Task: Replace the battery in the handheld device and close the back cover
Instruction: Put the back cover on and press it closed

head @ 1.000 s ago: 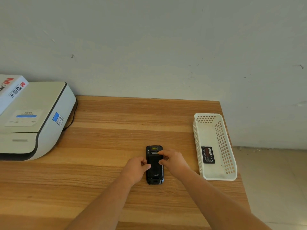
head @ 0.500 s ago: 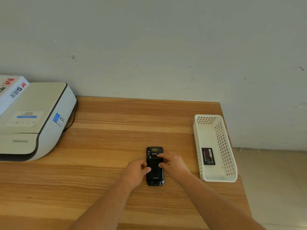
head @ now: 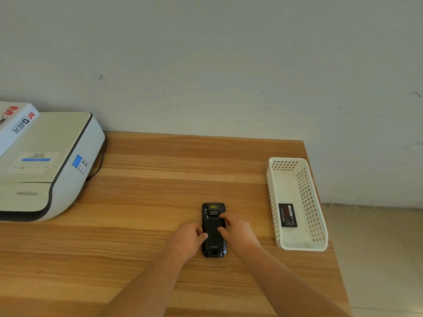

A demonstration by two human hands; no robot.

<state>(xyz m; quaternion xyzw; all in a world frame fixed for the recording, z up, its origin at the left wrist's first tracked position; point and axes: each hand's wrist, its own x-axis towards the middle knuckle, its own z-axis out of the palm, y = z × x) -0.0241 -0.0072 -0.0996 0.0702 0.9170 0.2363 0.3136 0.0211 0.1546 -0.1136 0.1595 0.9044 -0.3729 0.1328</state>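
Note:
A black handheld device [head: 213, 239] lies back-up on the wooden table [head: 146, 202], its back cover in place. My left hand [head: 187, 239] grips the device's left edge, thumb on the cover. My right hand [head: 238, 229] holds the right edge, with the index fingertip at the cover's upper right corner and the thumb on the cover. A black battery [head: 287, 215] with a label lies inside a white perforated basket [head: 319, 225] to the right of the device.
A white printer [head: 45, 165] with a black cable stands at the table's left, a white box [head: 13, 124] on top of it. The table's right edge runs just beyond the basket, with tiled floor below. A grey wall stands behind.
My hands stay on the device; the right hand's fingers have shifted slightly along the cover's right edge. The device lies in the same place.

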